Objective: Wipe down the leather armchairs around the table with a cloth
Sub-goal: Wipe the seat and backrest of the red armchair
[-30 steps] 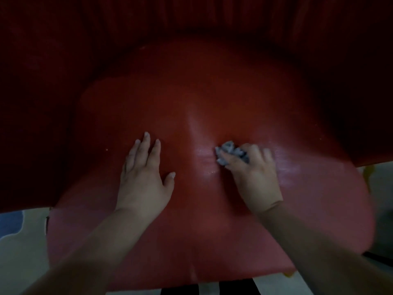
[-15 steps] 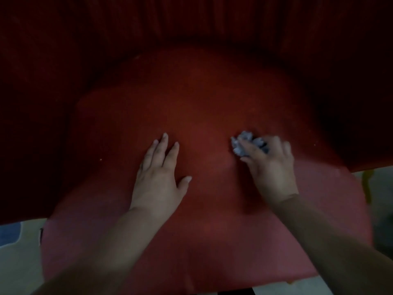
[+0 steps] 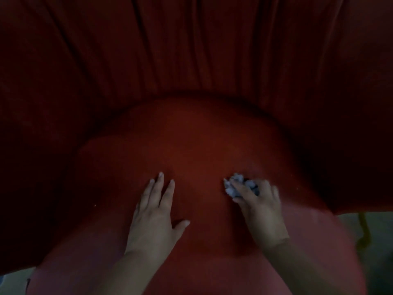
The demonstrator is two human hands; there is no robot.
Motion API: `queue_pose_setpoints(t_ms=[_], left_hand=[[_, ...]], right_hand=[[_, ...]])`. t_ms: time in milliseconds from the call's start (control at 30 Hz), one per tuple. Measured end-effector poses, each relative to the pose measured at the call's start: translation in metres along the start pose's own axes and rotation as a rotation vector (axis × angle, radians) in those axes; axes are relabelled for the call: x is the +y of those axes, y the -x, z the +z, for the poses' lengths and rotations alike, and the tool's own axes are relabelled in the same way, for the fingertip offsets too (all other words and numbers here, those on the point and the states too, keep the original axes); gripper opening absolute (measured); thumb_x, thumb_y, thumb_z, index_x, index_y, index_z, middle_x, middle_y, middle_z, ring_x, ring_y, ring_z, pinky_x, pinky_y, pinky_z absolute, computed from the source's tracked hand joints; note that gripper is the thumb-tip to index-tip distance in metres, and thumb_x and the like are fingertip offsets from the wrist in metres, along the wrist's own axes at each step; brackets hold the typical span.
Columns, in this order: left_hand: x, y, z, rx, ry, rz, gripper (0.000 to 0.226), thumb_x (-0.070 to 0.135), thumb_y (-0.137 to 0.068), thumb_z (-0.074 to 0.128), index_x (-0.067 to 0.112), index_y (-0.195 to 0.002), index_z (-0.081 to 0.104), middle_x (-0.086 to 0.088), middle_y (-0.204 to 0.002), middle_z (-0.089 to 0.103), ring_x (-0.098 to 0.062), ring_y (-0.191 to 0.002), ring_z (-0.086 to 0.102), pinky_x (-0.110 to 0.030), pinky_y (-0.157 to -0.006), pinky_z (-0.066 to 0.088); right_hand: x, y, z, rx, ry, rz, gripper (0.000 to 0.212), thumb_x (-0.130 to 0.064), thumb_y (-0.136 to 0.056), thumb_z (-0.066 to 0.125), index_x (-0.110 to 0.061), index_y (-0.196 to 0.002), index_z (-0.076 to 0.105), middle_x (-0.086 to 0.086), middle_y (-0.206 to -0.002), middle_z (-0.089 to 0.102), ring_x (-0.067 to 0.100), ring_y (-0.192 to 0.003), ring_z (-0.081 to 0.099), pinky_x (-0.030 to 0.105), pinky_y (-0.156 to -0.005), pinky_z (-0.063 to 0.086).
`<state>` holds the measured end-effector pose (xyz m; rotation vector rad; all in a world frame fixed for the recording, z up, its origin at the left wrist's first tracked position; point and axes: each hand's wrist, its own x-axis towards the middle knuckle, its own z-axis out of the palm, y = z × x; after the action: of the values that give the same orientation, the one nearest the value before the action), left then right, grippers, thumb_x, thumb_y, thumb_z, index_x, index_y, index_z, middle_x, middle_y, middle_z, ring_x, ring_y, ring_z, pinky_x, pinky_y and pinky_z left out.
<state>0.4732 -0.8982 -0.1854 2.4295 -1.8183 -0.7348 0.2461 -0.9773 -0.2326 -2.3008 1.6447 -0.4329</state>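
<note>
A: Crumpled under curled fingers, the cloth [image 3: 236, 186] is pinched by the right hand [image 3: 260, 211] and pressed onto the seat [image 3: 191, 150] of the red armchair [image 3: 191, 50]; only its pale bunched edge shows past the fingertips, toward the far side.

B: And the left hand [image 3: 154, 218]?

A: Flat on the seat, fingers straight and together, thumb spread toward the right; it holds nothing; I judge it is bracing the person's weight.

B: What has changed in the last second?

A: Both hands have travelled away from the near front edge toward the far part of the cushion; the cloth sat over a glossy streak near the seat's middle a second ago, and now lies further in, closer to the dark pleated backrest; the view has tilted up too, so more of the backrest shows.

B: So what does that mean for the job?

A: The near and middle band of the seat looks covered, I'd say; the stroke seems to be working toward the far seam where cushion meets backrest; that shadowed crease, the backrest itself and the side parts likely remain, along with any other chairs, none of which are in view.
</note>
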Motion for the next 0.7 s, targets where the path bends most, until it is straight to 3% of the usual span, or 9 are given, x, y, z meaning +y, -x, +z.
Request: queue_pose_setpoints(t_ms=[133, 233, 367, 467, 567, 700], left_hand=[[0.006, -0.013, -0.01, 0.007, -0.004, 0.004, 0.1, 0.063, -0.082, 0.057, 0.033, -0.151, -0.008, 0.014, -0.15, -0.033, -0.007, -0.14, -0.025, -0.032, -0.119, 0.007], [0.01, -0.023, -0.013, 0.0, -0.023, 0.003, 0.1, 0.063, -0.081, 0.058, 0.032, -0.151, -0.007, 0.014, -0.147, -0.035, -0.007, -0.139, -0.025, -0.03, -0.117, 0.005], [0.014, -0.034, -0.014, -0.033, -0.038, 0.004, 0.102, 0.064, -0.081, 0.057, 0.033, -0.151, -0.011, 0.013, -0.148, -0.035, -0.01, -0.142, -0.022, -0.032, -0.119, 0.006], [0.013, -0.04, -0.015, -0.065, -0.052, -0.002, 0.103, 0.064, -0.08, 0.058, 0.035, -0.15, -0.013, 0.011, -0.152, -0.033, -0.01, -0.143, -0.023, -0.035, -0.119, 0.009], [0.011, -0.045, -0.017, -0.091, -0.051, -0.016, 0.105, 0.063, -0.08, 0.059, 0.035, -0.15, -0.013, 0.011, -0.153, -0.031, -0.011, -0.143, -0.021, -0.036, -0.119, 0.007], [0.013, -0.048, -0.014, -0.09, -0.082, -0.026, 0.104, 0.064, -0.079, 0.06, 0.033, -0.151, -0.009, 0.011, -0.151, -0.032, -0.014, -0.145, -0.019, -0.035, -0.119, 0.007]], right_hand=[[0.004, -0.018, 0.008, 0.12, -0.069, 0.254, 0.042, -0.021, -0.082, 0.072, -0.03, -0.121, 0.065, 0.015, -0.106, 0.052, 0.032, -0.081, 0.047, 0.043, -0.083, 0.045], [-0.027, -0.012, 0.017, 0.058, -0.09, 0.062, 0.049, -0.023, -0.083, 0.07, -0.04, -0.128, 0.058, 0.003, -0.104, 0.05, 0.021, -0.083, 0.042, 0.035, -0.079, 0.039], [-0.025, -0.013, 0.011, -0.036, -0.045, -0.162, 0.045, -0.031, -0.081, 0.07, -0.039, -0.124, 0.059, 0.0, -0.104, 0.052, 0.021, -0.081, 0.047, 0.035, -0.069, 0.051], [0.017, -0.029, 0.004, 0.052, 0.022, 0.035, 0.039, -0.04, -0.084, 0.049, -0.035, -0.12, 0.062, 0.01, -0.103, 0.053, 0.031, -0.077, 0.052, 0.039, -0.072, 0.047], [0.049, -0.032, 0.0, 0.118, 0.019, 0.271, 0.043, -0.043, -0.086, 0.043, -0.029, -0.121, 0.065, 0.014, -0.105, 0.054, 0.034, -0.081, 0.054, 0.034, -0.078, 0.036], [0.029, -0.031, -0.004, 0.136, -0.033, 0.2, 0.033, -0.031, -0.091, 0.059, -0.028, -0.123, 0.063, 0.011, -0.108, 0.053, 0.03, -0.083, 0.051, 0.041, -0.084, 0.042]])
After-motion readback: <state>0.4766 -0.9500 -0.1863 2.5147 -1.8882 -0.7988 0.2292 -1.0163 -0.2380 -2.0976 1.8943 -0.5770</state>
